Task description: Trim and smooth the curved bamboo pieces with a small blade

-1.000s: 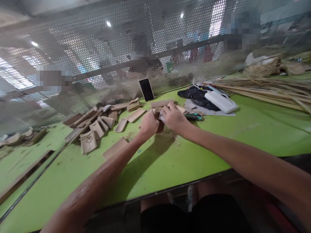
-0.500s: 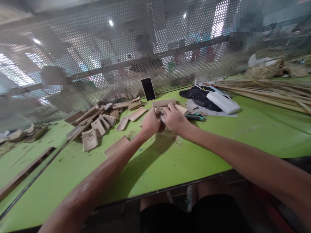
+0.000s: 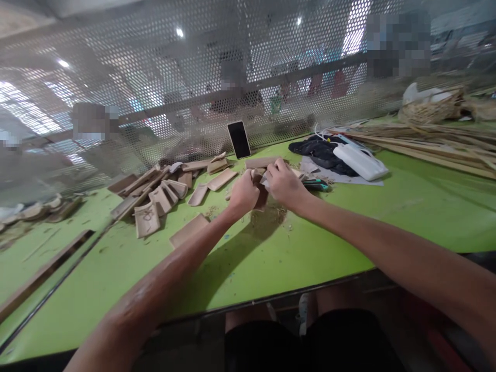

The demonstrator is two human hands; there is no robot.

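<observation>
Both hands meet above the green tabletop [image 3: 271, 258], left hand [image 3: 243, 194] and right hand [image 3: 284, 185] each with grip clamped on one brown curved piece [image 3: 260, 194], raised over a heap of shavings [image 3: 267, 214]; similar pieces [image 3: 163, 194] lie left.

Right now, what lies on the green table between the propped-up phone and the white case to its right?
In the head view, a dark cloth lies between the phone and the white case, on the green table.
</observation>
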